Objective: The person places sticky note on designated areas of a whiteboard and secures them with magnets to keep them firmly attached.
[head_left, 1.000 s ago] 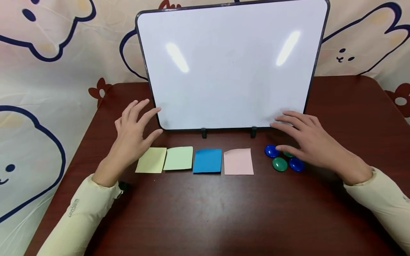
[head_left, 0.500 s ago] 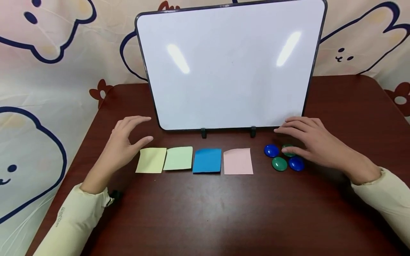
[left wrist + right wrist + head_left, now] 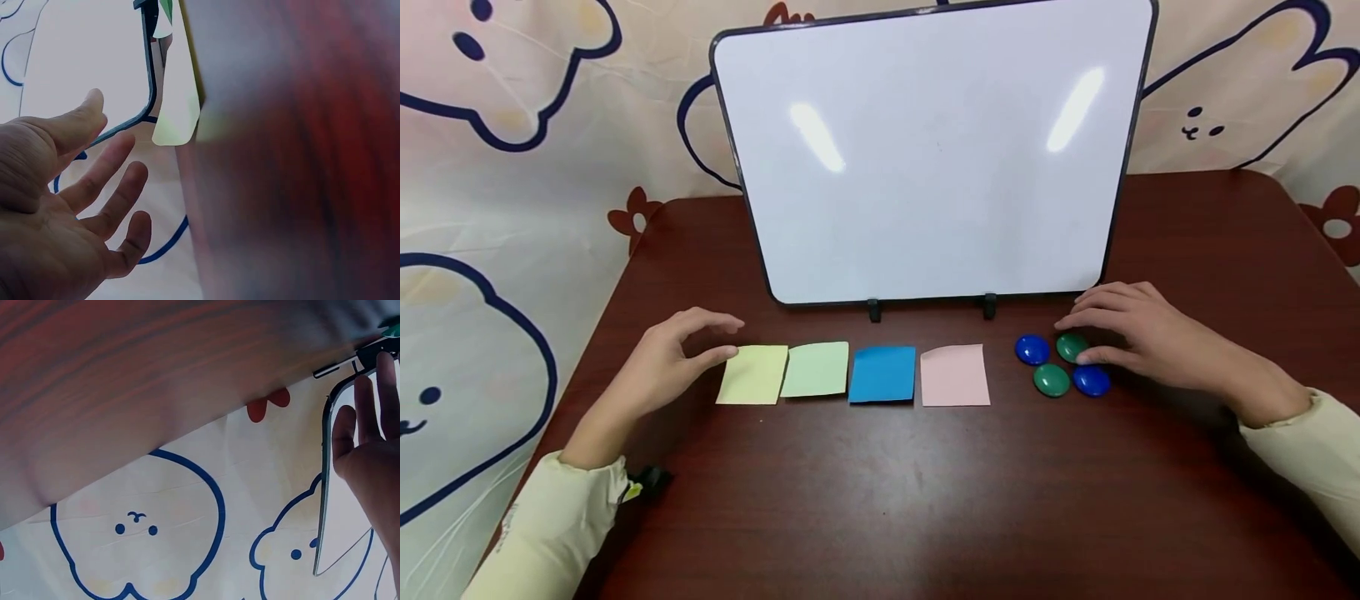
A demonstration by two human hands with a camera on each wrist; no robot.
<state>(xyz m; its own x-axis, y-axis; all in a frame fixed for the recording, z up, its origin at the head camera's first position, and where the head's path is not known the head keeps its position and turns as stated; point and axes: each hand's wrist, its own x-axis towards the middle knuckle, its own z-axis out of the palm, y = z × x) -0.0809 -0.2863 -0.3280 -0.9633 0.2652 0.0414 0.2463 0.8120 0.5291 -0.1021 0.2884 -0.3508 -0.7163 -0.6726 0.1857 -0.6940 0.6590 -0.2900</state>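
Note:
My left hand (image 3: 666, 362) hovers at the left edge of a pale yellow sticky note (image 3: 752, 375), thumb and fingers apart and holding nothing. The left wrist view shows the same hand (image 3: 69, 206) with spread fingers beside the upright note (image 3: 178, 106). To the right lie a light green note (image 3: 816, 369), a blue note (image 3: 883, 375) and a pink note (image 3: 955, 376). My right hand (image 3: 1150, 342) is over the round glossy magnets, its thumb close to a green magnet (image 3: 1071, 347) and a blue magnet (image 3: 1092, 381). Another green magnet (image 3: 1052, 380) and blue magnet (image 3: 1032, 350) lie beside them.
A whiteboard (image 3: 925, 158) with a black frame stands tilted behind the notes on small black feet (image 3: 874, 310). The dark red wooden table (image 3: 880, 500) spreads in front. Behind it hangs a cloth (image 3: 512, 208) printed with cartoon figures.
My left hand has come down and left, away from the whiteboard's lower corner to the yellow note. My right hand has lowered slightly and shifted right by the magnets. Notes and magnets stay put.

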